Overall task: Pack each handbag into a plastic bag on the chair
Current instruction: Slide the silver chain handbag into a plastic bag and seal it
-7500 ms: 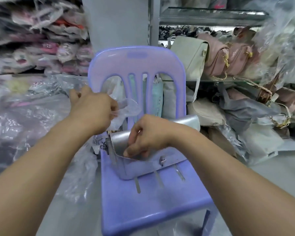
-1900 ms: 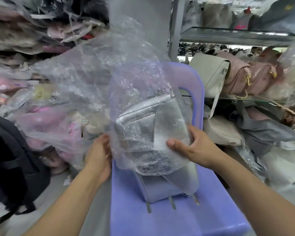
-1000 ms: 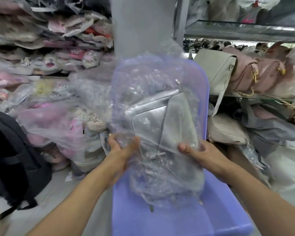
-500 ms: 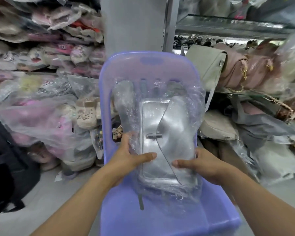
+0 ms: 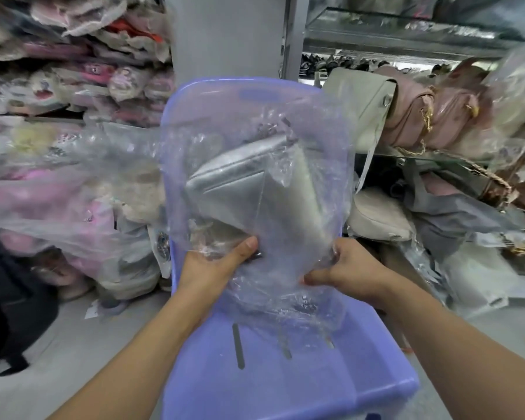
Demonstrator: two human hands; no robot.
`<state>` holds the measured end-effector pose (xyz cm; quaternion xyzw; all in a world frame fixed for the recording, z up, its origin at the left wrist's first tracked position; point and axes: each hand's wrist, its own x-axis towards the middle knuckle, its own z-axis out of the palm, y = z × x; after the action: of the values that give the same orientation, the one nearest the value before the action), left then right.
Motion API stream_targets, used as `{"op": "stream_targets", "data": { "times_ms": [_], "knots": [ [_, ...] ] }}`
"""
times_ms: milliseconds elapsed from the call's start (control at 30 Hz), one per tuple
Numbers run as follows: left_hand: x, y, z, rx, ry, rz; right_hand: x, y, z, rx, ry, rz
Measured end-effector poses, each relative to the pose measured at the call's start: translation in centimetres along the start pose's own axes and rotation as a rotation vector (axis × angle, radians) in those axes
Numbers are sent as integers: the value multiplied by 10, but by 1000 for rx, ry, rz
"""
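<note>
Lifted since half a second ago, the silver handbag (image 5: 240, 189) no longer sits low against the seat. It is now up in front of the chair's backrest and tipped over, one corner pointing down toward the hands. It is wholly inside the clear plastic bag (image 5: 255, 116), whose loose, crinkled end trails below the hands onto the seat of the lilac chair (image 5: 285, 386).

From where I stand, the person's left hand (image 5: 215, 268) grips the lower left of the bundle. Its thumb (image 5: 244, 248) is laid over the front of the plastic, and the other fingers are hidden behind it. The right hand (image 5: 349, 268) is curled in, pinching the plastic at the lower right edge, just beside the handbag's corner.

Behind the chair to the right, an olive handbag (image 5: 361, 107) and pink handbags (image 5: 437, 116) lie on a glass shelf (image 5: 431, 157). To the left is a heap of bagged goods (image 5: 58, 207), with a black backpack (image 5: 9, 298) on the floor near it.
</note>
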<state>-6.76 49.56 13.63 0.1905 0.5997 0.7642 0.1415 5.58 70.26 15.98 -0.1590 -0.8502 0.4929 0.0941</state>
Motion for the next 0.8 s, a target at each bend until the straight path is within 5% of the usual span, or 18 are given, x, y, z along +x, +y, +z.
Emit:
{"op": "stream_targets", "data": {
  "times_ms": [233, 367, 600, 700, 800],
  "knots": [
    [7, 3, -7, 41, -64, -57, 9, -19, 1, 144, -46, 30],
    [10, 0, -9, 137, -60, -90, 5, -29, 2, 154, 13, -111],
    [4, -10, -20, 318, -137, -55, 1, -8, 6, -70, 5, -33],
    [13, -7, -26, 104, 132, -36, -1, 0, 4, -130, -16, -3],
    [21, 10, -26, -68, 225, -15, -1, 5, 1, -169, -24, 22]
  ]
}}
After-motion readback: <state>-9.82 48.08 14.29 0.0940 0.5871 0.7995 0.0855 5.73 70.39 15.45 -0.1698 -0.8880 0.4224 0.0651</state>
